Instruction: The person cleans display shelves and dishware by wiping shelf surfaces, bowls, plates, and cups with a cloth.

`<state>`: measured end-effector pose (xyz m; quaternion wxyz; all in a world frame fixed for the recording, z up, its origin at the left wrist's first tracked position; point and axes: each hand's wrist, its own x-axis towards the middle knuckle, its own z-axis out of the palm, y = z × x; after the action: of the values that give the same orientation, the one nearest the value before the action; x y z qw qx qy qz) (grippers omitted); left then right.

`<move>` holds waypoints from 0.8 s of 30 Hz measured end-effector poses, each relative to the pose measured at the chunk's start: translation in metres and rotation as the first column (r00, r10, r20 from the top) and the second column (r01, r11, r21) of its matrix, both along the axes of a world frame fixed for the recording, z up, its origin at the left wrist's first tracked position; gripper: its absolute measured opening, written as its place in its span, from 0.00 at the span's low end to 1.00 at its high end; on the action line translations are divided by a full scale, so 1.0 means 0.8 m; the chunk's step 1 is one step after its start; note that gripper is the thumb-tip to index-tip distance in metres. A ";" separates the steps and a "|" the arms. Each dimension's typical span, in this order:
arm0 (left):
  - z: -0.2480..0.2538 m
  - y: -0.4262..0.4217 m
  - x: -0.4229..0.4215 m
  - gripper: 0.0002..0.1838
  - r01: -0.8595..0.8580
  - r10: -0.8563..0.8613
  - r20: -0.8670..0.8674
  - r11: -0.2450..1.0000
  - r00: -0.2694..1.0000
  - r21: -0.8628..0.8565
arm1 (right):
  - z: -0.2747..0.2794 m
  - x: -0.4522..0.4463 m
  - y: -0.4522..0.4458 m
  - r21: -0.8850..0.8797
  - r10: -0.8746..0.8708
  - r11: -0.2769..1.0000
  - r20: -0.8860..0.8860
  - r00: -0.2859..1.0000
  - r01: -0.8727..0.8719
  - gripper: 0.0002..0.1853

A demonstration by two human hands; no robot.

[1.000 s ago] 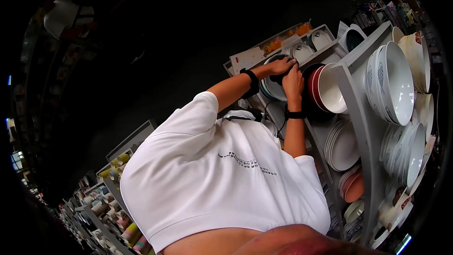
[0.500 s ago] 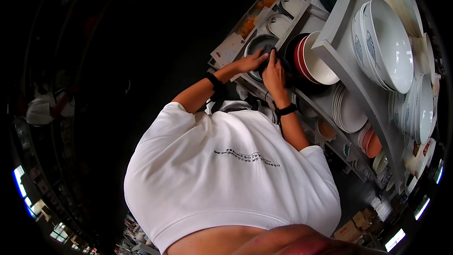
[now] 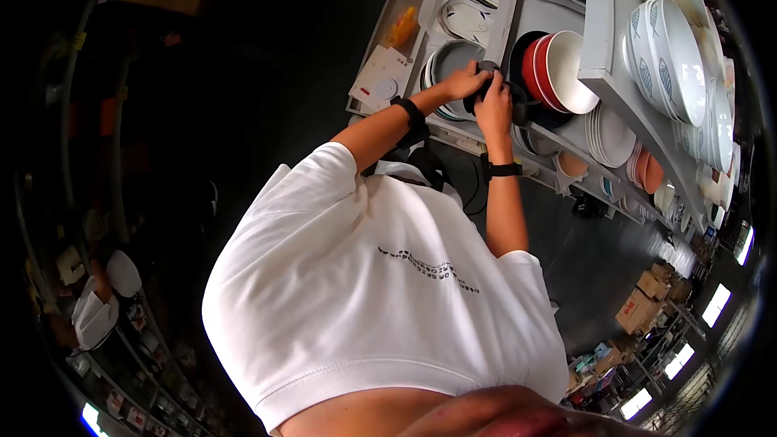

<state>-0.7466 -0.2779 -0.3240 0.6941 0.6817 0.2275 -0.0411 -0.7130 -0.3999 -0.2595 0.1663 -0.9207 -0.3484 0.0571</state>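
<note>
My left hand (image 3: 463, 82) is closed on the left side of a small dark object (image 3: 486, 68), whose exact shape I cannot make out. My right hand (image 3: 494, 112) grips the same object from below and the right, with its fingertips close to those of my left hand. Just behind them, on the grey shelf, stands a stack of plates with a grey one (image 3: 455, 57) in front. To the right of my hands are red bowls (image 3: 534, 71) and a white bowl (image 3: 570, 73), with a black dish partly hidden behind them.
Patterned white plates (image 3: 466, 19) and orange packets (image 3: 402, 27) lie on the upper shelf part. Large white bowls with fish drawings (image 3: 681, 61) stand at the right, beyond a grey shelf edge (image 3: 597, 24). Cardboard boxes (image 3: 638, 309) are at the lower right.
The view has shifted and turned, bringing boxes and windows into sight at the lower right. Both hands stay together on the dark object beside the plates.
</note>
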 end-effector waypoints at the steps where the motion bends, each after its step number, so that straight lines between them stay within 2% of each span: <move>1: -0.007 -0.008 -0.011 0.46 0.017 -0.017 0.000 0.998 1.000 -0.064 | 0.002 -0.006 -0.001 -0.030 0.003 1.000 0.026 1.000 -0.002 0.31; 2: -0.012 -0.010 -0.017 0.49 0.036 -0.036 0.006 0.992 0.999 -0.118 | 0.004 -0.009 0.001 -0.052 0.005 0.999 0.056 0.998 -0.002 0.30; 4: 0.002 -0.005 -0.029 0.51 0.056 -0.056 -0.004 0.996 0.998 -0.065 | -0.002 -0.015 0.005 -0.067 -0.016 0.998 0.072 0.997 0.021 0.29; 6: 0.024 0.000 -0.029 0.48 0.058 -0.071 -0.056 0.977 0.996 -0.204 | -0.004 -0.021 0.004 -0.062 -0.015 0.998 0.128 0.992 0.023 0.33; 7: 0.019 0.000 -0.021 0.44 0.039 -0.037 0.016 0.981 0.999 -0.191 | -0.006 -0.022 0.007 -0.063 -0.038 0.997 0.117 0.992 0.046 0.38; 8: 0.013 0.006 -0.009 0.39 0.069 -0.067 0.017 0.990 0.998 -0.126 | -0.009 -0.021 0.009 -0.085 -0.046 0.995 0.105 0.993 0.055 0.42; 10: -0.007 0.021 0.027 0.29 0.046 -0.040 0.046 0.989 0.998 -0.139 | -0.023 -0.010 0.020 -0.053 -0.079 0.995 0.152 0.985 0.087 0.43; 11: -0.005 0.027 0.037 0.25 0.001 0.023 0.105 0.975 0.994 -0.222 | -0.029 -0.004 0.026 -0.016 -0.096 0.995 0.177 0.980 0.101 0.44; 12: 0.011 0.034 0.047 0.21 -0.012 0.057 0.147 0.956 0.988 -0.294 | -0.029 0.005 0.034 0.024 -0.119 0.993 0.174 0.978 0.116 0.41; 14: -0.016 0.049 0.088 0.19 0.033 0.032 0.301 0.977 0.953 -0.209 | -0.036 0.019 0.049 0.049 -0.196 0.980 0.162 0.967 0.191 0.36; 15: 0.001 0.060 0.092 0.18 0.054 -0.010 0.195 0.973 0.981 -0.225 | -0.032 0.015 0.052 0.024 -0.198 0.980 0.187 0.962 0.197 0.33; 16: -0.005 0.064 0.098 0.19 0.034 0.019 0.230 0.973 0.973 -0.227 | -0.039 0.015 0.052 0.037 -0.201 0.980 0.226 0.953 0.198 0.34; 17: 0.007 0.065 0.098 0.20 0.042 -0.015 0.173 0.987 0.985 -0.158 | -0.034 0.010 0.048 0.062 -0.202 0.979 0.243 0.949 0.192 0.34; 18: 0.007 0.058 0.098 0.21 0.017 0.013 0.156 0.982 0.988 -0.188 | -0.043 0.010 0.039 0.088 -0.191 0.980 0.221 0.956 0.176 0.33; 19: -0.003 0.052 0.093 0.23 0.051 -0.015 0.213 0.985 0.977 -0.165 | -0.043 0.009 0.027 0.170 -0.156 0.978 0.213 0.965 0.120 0.32; 20: 0.007 0.046 0.081 0.23 0.081 -0.053 0.123 0.970 0.991 -0.227 | -0.025 0.005 0.012 0.196 -0.112 0.975 0.030 0.993 0.104 0.35; 21: -0.002 0.041 0.071 0.24 0.082 -0.060 0.114 0.977 0.992 -0.198 | -0.023 -0.001 -0.001 0.256 -0.096 0.962 0.005 0.995 0.091 0.34; 22: 0.006 0.036 0.054 0.23 0.119 -0.091 0.107 0.948 0.990 -0.294 | -0.017 -0.007 -0.013 0.293 -0.059 0.954 -0.016 0.998 0.061 0.34; 23: 0.059 0.031 0.034 0.20 0.110 -0.145 -0.070 0.926 0.987 -0.361 | -0.005 -0.010 -0.025 0.334 -0.008 0.942 -0.037 0.999 0.020 0.34; 24: 0.077 0.034 0.023 0.19 0.119 -0.190 -0.162 0.923 0.968 -0.366 | 0.010 -0.016 -0.033 0.373 0.043 0.928 -0.060 0.997 -0.017 0.34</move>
<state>-0.7279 -0.2508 -0.2624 0.7743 0.5543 0.2285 -0.2027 -0.7258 -0.4266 -0.2514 0.3485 -0.8646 -0.3612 0.0236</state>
